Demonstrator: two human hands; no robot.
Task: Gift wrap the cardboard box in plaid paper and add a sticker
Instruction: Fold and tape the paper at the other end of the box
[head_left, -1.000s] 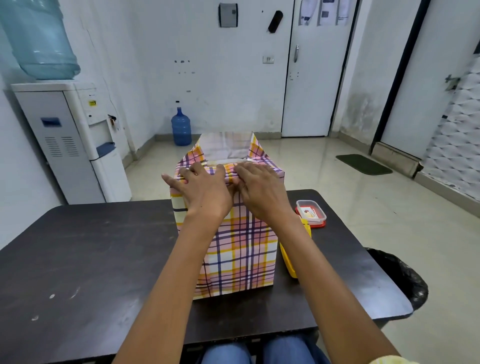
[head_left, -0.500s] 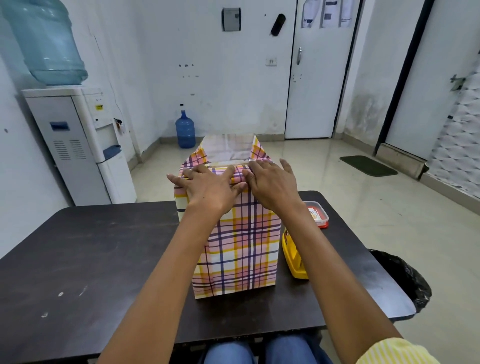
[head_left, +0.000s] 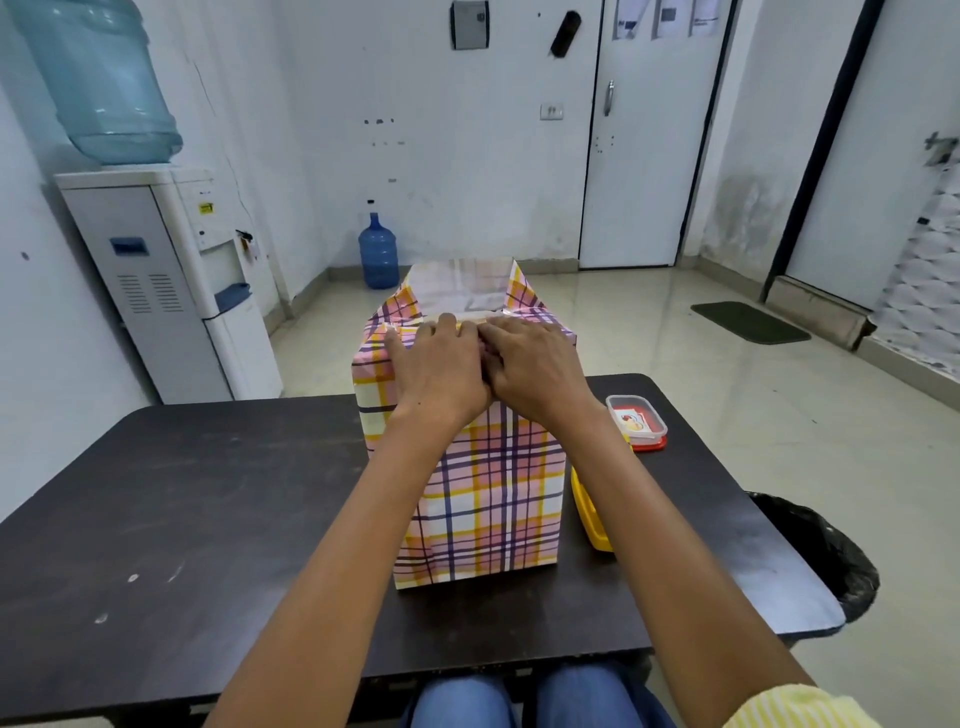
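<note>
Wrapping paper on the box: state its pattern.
Paper: pink, yellow and white plaid with dark lines; head view.

My left grip (head_left: 436, 374) and right grip (head_left: 535, 369) lie on the box (head_left: 488, 509). It stands on the surface (head_left: 208, 493), with a tub (head_left: 636, 423) to its right.

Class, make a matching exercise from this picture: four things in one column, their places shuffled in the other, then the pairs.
1 plaid-wrapped box
2 red-based container
3 blue water bottle
4 black bin

a on the floor, far back
b middle of the table
c on the floor beside the table
d on the table, right of the box

Pairs: 1b, 2d, 3a, 4c
</note>
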